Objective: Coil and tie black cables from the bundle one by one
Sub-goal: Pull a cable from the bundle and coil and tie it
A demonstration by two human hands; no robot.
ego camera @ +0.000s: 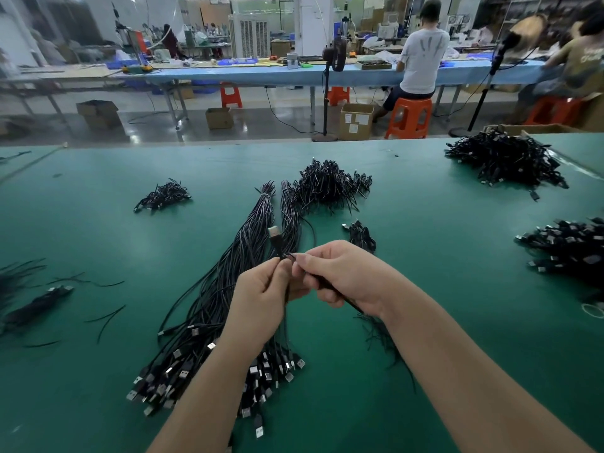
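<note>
Both hands meet above the green table (98, 223). The left hand (261, 295) pinches a black cable (277, 245) just below its metal plug, which points up and away. The right hand (343, 276) curls round the same cable, thumb and forefinger pressed on it beside the left fingertips; the rest of the cable disappears behind the palms. Under the forearms lies the long bundle (212, 305), partly hidden, its plugs fanned out at the near end. Finished coils sit in a pile (327, 184) beyond; another pile (506, 158) at far right is blurred.
</note>
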